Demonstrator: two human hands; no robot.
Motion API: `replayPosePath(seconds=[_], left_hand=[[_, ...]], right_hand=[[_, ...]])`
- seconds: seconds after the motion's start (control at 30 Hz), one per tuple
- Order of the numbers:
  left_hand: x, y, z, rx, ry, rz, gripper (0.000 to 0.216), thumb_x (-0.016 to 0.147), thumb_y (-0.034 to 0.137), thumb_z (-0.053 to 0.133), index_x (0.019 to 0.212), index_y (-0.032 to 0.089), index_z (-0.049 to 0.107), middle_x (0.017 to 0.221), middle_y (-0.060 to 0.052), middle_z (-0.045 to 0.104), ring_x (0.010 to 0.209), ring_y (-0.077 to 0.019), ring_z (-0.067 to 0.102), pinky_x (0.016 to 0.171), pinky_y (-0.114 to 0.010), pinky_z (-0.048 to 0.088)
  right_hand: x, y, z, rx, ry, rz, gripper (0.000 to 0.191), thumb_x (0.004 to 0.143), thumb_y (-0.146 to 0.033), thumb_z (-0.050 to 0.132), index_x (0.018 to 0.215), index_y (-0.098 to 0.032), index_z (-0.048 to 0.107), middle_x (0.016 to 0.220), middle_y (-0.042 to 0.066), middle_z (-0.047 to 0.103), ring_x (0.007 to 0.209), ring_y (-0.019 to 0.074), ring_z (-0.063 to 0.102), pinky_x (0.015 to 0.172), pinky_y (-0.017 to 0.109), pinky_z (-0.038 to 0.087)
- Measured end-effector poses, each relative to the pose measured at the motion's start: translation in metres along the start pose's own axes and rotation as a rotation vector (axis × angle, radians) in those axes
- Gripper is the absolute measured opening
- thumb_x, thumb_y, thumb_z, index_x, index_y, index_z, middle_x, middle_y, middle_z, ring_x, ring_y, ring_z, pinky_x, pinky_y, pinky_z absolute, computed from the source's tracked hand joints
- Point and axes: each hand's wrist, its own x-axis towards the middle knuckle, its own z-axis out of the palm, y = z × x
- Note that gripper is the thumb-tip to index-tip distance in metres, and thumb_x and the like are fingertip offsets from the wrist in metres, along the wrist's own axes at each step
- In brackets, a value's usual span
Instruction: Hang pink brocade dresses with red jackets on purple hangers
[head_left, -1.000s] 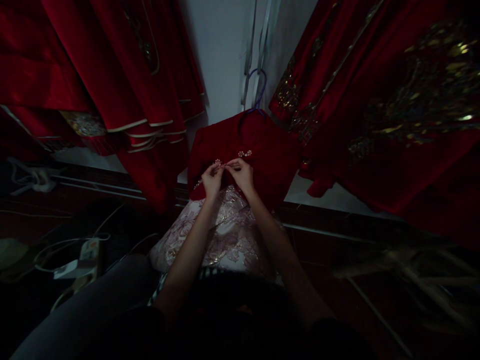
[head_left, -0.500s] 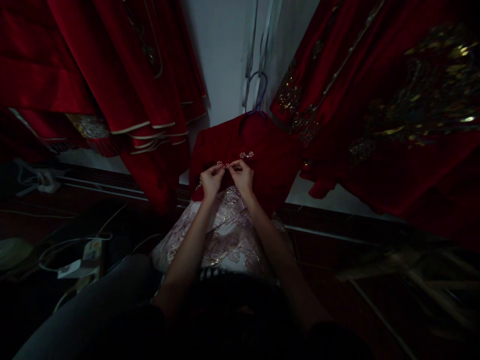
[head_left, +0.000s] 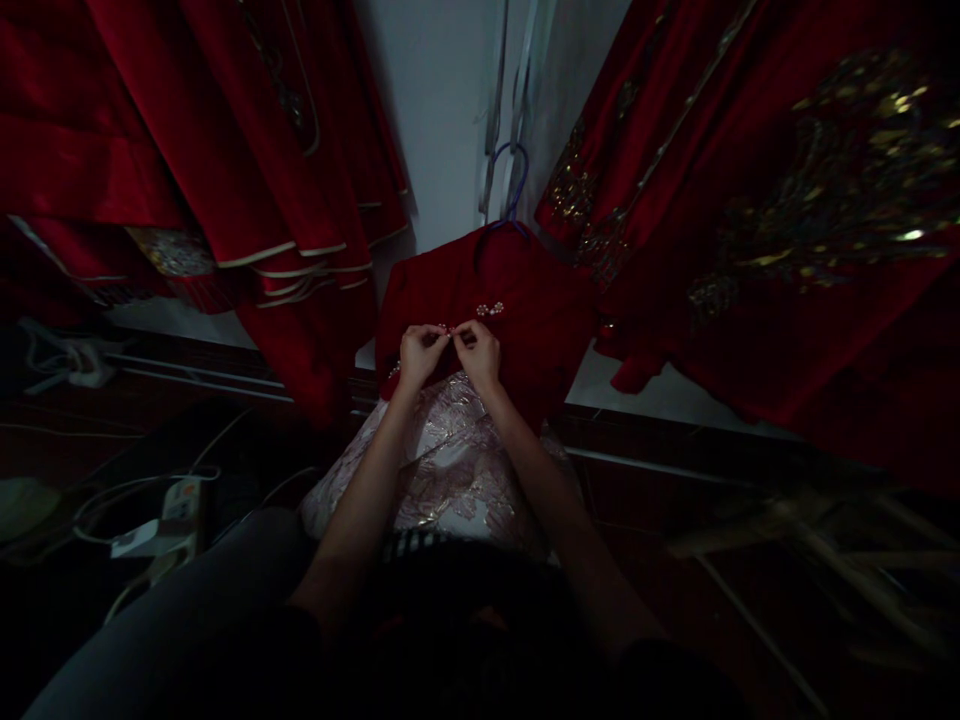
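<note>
A red jacket hangs in front of me on a purple-blue hanger. Above its pale, shiny floral skirt, both my hands meet at the jacket's front. My left hand is closed in a pinch on a small beaded button fastener. From the other side, my right hand pinches the same spot, fingertips almost touching the left ones. A pearly flower-shaped fastener shows just above my right hand. The pinched piece itself is mostly covered by my fingers.
Red garments with pale piping hang at left. A red garment with gold sequins hangs at right. A power strip with cables lies at lower left. Wooden bars stand at lower right.
Both hands stay at the same spot on the jacket, with small shifts of the fingers. The whole view has slid slightly to the left.
</note>
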Motion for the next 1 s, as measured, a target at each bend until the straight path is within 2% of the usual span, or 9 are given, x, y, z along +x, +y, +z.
replayPosePath(seconds=[0.13, 0.3, 0.37, 0.43, 0.53, 0.67, 0.77, 0.87, 1.0], left_hand=[[-0.008, -0.003, -0.001, -0.013, -0.025, 0.007, 0.016, 0.076, 0.021, 0.060, 0.089, 0.018, 0.068, 0.090, -0.007, 0.066, 0.088, -0.0193, 0.059, 0.089, -0.035, 0.046], [-0.063, -0.024, -0.001, 0.183, 0.106, -0.115, 0.039, 0.073, 0.017, 0.062, 0.111, 0.015, 0.053, 0.114, -0.015, 0.055, 0.112, -0.0264, 0.050, 0.100, -0.043, 0.041], [-0.084, -0.037, -0.001, 0.214, 0.146, -0.183, 0.038, 0.074, 0.022, 0.063, 0.109, 0.014, 0.051, 0.111, -0.015, 0.055, 0.109, -0.0268, 0.051, 0.098, -0.045, 0.042], [-0.096, -0.046, -0.001, 0.223, 0.131, -0.183, 0.034, 0.076, 0.027, 0.062, 0.106, 0.015, 0.051, 0.106, -0.013, 0.056, 0.102, -0.0249, 0.055, 0.095, -0.044, 0.044], [-0.096, -0.047, -0.004, 0.226, 0.082, -0.141, 0.036, 0.076, 0.027, 0.061, 0.108, 0.015, 0.051, 0.105, -0.012, 0.057, 0.098, -0.0230, 0.057, 0.093, -0.042, 0.045], [-0.081, -0.035, -0.010, 0.274, 0.041, -0.022, 0.057, 0.073, 0.023, 0.063, 0.127, 0.019, 0.046, 0.122, -0.013, 0.049, 0.113, -0.0252, 0.052, 0.099, -0.041, 0.043], [-0.071, -0.028, -0.011, 0.348, -0.064, 0.037, 0.052, 0.072, 0.020, 0.064, 0.122, 0.025, 0.055, 0.121, -0.010, 0.050, 0.114, -0.0271, 0.051, 0.099, -0.042, 0.042], [-0.062, -0.027, -0.010, 0.350, -0.134, 0.028, 0.035, 0.074, 0.020, 0.061, 0.109, 0.023, 0.063, 0.106, -0.008, 0.056, 0.101, -0.0248, 0.057, 0.093, -0.039, 0.045], [-0.058, -0.031, -0.016, 0.307, -0.112, 0.039, 0.027, 0.078, 0.021, 0.057, 0.104, 0.022, 0.065, 0.102, -0.007, 0.056, 0.092, -0.0204, 0.059, 0.088, -0.033, 0.046]], right_hand=[[0.002, 0.002, -0.006, 0.044, -0.079, 0.026, 0.010, 0.085, -0.023, 0.051, 0.088, -0.022, 0.060, 0.091, 0.001, 0.068, 0.079, 0.0122, 0.064, 0.079, 0.025, 0.051], [-0.023, 0.024, -0.039, 0.096, -0.175, 0.064, 0.013, 0.084, -0.024, 0.053, 0.090, -0.020, 0.063, 0.092, 0.002, 0.070, 0.081, 0.0123, 0.066, 0.078, 0.026, 0.052], [-0.037, 0.037, -0.054, 0.088, -0.180, 0.111, 0.014, 0.084, -0.024, 0.053, 0.092, -0.020, 0.064, 0.093, 0.003, 0.071, 0.081, 0.0128, 0.066, 0.078, 0.027, 0.052], [-0.047, 0.049, -0.065, 0.051, -0.201, 0.205, 0.013, 0.081, -0.021, 0.054, 0.091, -0.018, 0.063, 0.087, 0.004, 0.070, 0.075, 0.0130, 0.065, 0.074, 0.028, 0.052], [-0.052, 0.062, -0.068, 0.000, -0.216, 0.281, 0.014, 0.080, -0.020, 0.056, 0.092, -0.018, 0.062, 0.084, 0.004, 0.068, 0.073, 0.0128, 0.063, 0.073, 0.029, 0.052], [-0.056, 0.068, -0.055, 0.007, -0.276, 0.276, 0.033, 0.071, -0.025, 0.069, 0.101, -0.018, 0.060, 0.091, 0.005, 0.065, 0.077, 0.0133, 0.061, 0.073, 0.030, 0.052], [-0.061, 0.070, -0.048, -0.010, -0.284, 0.261, 0.042, 0.066, -0.023, 0.073, 0.105, -0.017, 0.059, 0.096, 0.006, 0.063, 0.075, 0.0122, 0.059, 0.070, 0.029, 0.052], [-0.062, 0.071, -0.047, -0.018, -0.297, 0.261, 0.037, 0.065, -0.020, 0.072, 0.099, -0.016, 0.061, 0.091, 0.004, 0.063, 0.071, 0.0110, 0.058, 0.067, 0.026, 0.050], [-0.060, 0.067, -0.051, 0.007, -0.333, 0.291, 0.020, 0.066, -0.016, 0.068, 0.085, -0.017, 0.063, 0.073, -0.001, 0.062, 0.066, 0.0102, 0.058, 0.064, 0.024, 0.048]])
